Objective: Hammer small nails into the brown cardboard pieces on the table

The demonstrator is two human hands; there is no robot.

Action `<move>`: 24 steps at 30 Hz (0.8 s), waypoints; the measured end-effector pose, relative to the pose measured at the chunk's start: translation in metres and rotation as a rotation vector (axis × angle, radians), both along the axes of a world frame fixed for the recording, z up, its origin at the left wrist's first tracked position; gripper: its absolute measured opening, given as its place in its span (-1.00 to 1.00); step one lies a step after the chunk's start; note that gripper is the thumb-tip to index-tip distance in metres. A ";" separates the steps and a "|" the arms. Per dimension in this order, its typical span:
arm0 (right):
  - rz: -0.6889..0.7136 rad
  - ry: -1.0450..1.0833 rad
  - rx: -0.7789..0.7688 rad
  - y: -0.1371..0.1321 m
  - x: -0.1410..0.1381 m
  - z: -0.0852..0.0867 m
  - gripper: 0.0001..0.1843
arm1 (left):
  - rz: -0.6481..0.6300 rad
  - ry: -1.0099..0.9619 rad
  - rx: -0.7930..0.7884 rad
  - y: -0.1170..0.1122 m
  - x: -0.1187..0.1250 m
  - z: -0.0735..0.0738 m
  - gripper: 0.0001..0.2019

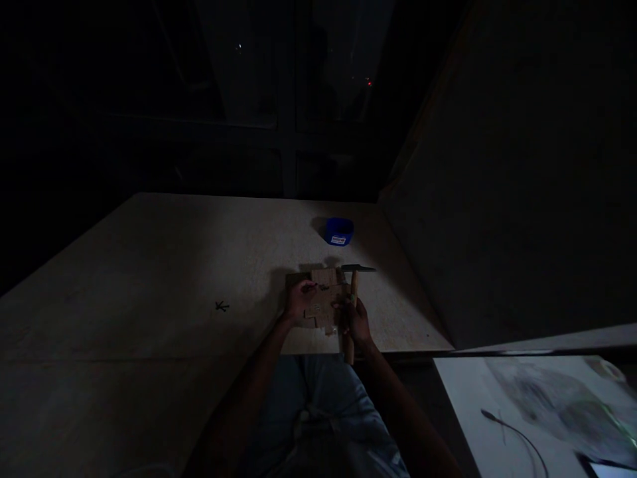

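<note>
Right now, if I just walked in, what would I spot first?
Probably the blue container, toward the back of the pale tabletop. Then maybe the hammer in the right hand, beside the brown blocky piece at the left hand. Thin dark bits lie off to the left.

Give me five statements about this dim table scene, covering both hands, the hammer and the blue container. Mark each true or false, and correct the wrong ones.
1. The right hand grips the hammer by its handle. True.
2. The blue container stands beyond the brown block, farther from the person. True.
3. The left hand is inside the blue container. False: it is at the brown block.
4. Small dark pieces lie on the table, left of the left hand. True.
5. The hammer's head is at the end nearest the person. False: it is at the far end.
</note>
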State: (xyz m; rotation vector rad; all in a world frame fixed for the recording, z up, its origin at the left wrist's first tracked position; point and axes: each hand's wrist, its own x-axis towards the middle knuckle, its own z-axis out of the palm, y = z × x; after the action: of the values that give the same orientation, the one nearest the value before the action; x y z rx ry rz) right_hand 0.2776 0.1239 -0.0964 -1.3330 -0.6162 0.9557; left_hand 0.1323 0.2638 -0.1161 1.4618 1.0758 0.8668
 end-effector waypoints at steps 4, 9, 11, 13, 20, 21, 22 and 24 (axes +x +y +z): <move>0.009 0.026 -0.026 0.002 0.003 -0.002 -0.44 | -0.082 0.068 0.071 0.005 0.003 -0.001 -0.79; 0.001 0.033 -0.061 0.002 0.003 0.000 -0.44 | -0.178 0.143 0.188 0.007 0.001 0.003 -0.84; 0.003 0.028 -0.057 0.002 0.003 0.001 -0.45 | -0.200 0.165 0.229 0.008 -0.001 0.006 -0.85; 0.006 0.018 -0.055 0.002 0.003 0.000 -0.44 | -0.214 0.205 0.299 0.008 -0.002 0.008 -0.85; 0.022 0.018 -0.070 0.004 0.005 -0.002 -0.47 | -0.257 0.382 0.473 0.004 -0.004 0.009 -0.78; 0.025 0.022 -0.066 0.004 0.006 -0.002 -0.47 | -0.262 0.393 0.480 0.004 -0.004 0.008 -0.77; 0.025 0.024 -0.063 0.004 0.006 -0.001 -0.47 | -0.267 0.399 0.487 0.003 -0.005 0.007 -0.76; 0.025 0.022 -0.062 0.004 0.006 0.000 -0.47 | -0.275 0.410 0.499 0.003 -0.006 0.005 -0.75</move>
State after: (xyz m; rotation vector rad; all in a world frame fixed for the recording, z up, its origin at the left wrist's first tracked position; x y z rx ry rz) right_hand 0.2836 0.1282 -0.0969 -1.3704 -0.5917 1.0162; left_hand 0.1262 0.2669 -0.1109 2.2206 0.9509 0.6778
